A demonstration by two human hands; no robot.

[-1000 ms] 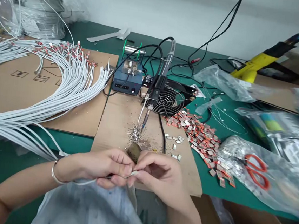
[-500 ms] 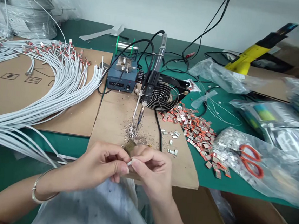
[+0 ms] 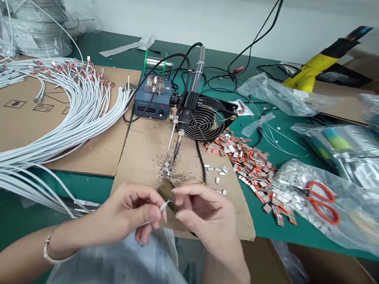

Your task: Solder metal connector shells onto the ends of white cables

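Observation:
Between the thumb and fingers of my left hand (image 3: 137, 213) is a white cable (image 3: 163, 206), pinched close to its end. Thin coloured wires stick out of that end, one of them greenish. My right hand (image 3: 208, 210) is just to the right, apart from the cable, with thumb and forefinger spread and nothing visible between them. Behind both hands lies a brown sponge-like block (image 3: 167, 189) on the cardboard. Beyond it the tip of a soldering iron (image 3: 177, 147) points down in its stand, above a scatter of solder bits (image 3: 167, 167).
A bundle of white cables (image 3: 87, 125) curves across cardboard on the left. Behind the cardboard stand a blue soldering station (image 3: 151, 98), a solder spool (image 3: 155, 63) and a black fan (image 3: 208, 121). To the right are piled metal connectors (image 3: 250, 165), red-handled scissors (image 3: 322, 201) and a yellow tool (image 3: 314, 67).
My right hand has let go of the cable end and moved right, its fingers parting. The thin wires now show at the tip. My left hand keeps its pinch.

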